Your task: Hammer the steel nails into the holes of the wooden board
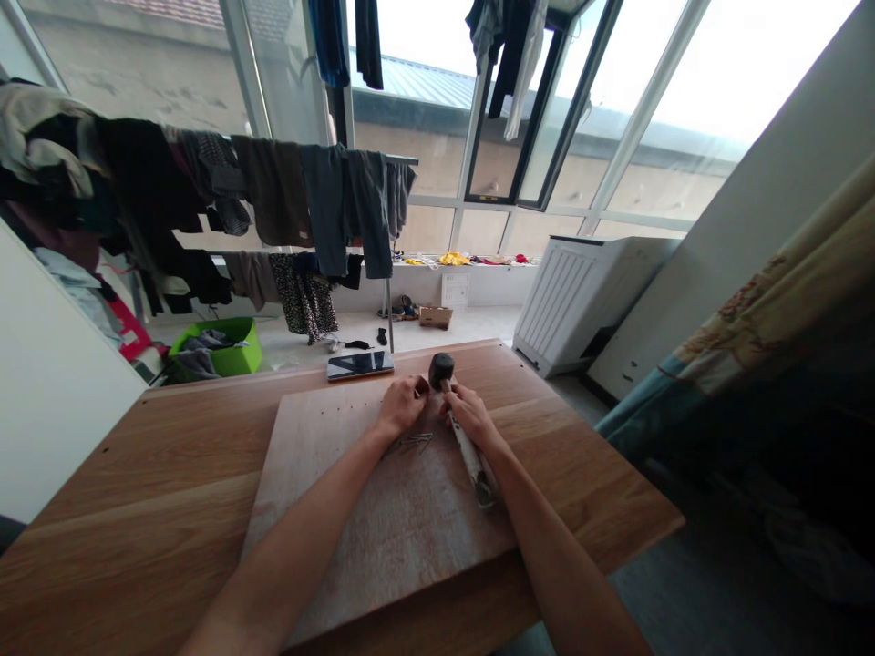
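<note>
My right hand (470, 415) is wrapped round the handle of a hammer (471, 466) with a dark head, which is raised over the far edge of a pale wooden board (383, 547). Close to the hammer head, my left hand (405, 403) has its fingers pinched together near the board's surface; what sits between them is too small to make out. Several loose nails (416, 441) lie on the board between my two hands. A row of small dark dots runs along the board's far left part.
The board lies on a wooden table (164, 483). A phone (360, 364) rests at the table's far edge. Beyond stand a laundry rack (328, 205) hung with clothes, a green basket (242, 346) and a white ribbed appliance (571, 292). A curtain (738, 337) hangs on the right.
</note>
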`<action>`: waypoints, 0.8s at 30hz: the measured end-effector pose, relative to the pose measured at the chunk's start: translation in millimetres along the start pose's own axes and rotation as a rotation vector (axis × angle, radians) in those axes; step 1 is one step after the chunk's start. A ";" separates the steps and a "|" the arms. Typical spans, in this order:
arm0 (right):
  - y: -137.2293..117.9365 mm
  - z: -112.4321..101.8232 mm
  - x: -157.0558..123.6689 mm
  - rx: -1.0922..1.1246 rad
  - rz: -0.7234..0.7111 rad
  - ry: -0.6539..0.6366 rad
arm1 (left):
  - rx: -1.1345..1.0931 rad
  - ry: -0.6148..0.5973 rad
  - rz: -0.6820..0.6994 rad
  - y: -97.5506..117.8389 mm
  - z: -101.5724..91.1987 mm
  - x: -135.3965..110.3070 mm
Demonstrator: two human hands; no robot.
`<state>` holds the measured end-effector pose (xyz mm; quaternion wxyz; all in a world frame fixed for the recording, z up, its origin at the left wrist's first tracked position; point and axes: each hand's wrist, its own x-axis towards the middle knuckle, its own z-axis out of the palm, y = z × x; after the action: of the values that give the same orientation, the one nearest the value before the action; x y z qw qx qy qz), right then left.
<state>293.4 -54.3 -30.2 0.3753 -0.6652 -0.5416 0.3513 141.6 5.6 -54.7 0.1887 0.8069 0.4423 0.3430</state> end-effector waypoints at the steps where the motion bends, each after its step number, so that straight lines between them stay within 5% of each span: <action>1: 0.3 0.2 0.2 0.003 0.001 -0.001 | 0.015 -0.004 -0.003 0.2 -0.3 0.0; 24: 1.0 2.9 -3.1 0.173 -0.007 0.031 | 0.012 -0.055 -0.011 0.9 -1.4 -2.0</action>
<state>290.7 -57.2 -32.2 0.4412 -0.6336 -0.5057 0.3849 140.3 3.4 -54.0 0.1977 0.8146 0.4437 0.3170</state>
